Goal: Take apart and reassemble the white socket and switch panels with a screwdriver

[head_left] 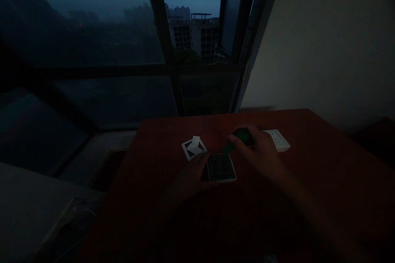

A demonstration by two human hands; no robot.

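The scene is very dark. A square dark-faced wall socket module (221, 167) lies on the red-brown table (308, 181). My left hand (188, 178) rests against its left edge, fingers curled on it. My right hand (261, 150) is closed round a green-handled tool (239, 137), likely a screwdriver, whose tip points down toward the module's top edge. A white square frame (194, 148) with a small white piece on it lies just left of the module.
A white socket plate (279, 139) lies behind my right hand. A large window (123, 49) with dark frames fills the back, and a pale wall (324, 49) stands to the right. A low ledge (46, 197) runs left of the table.
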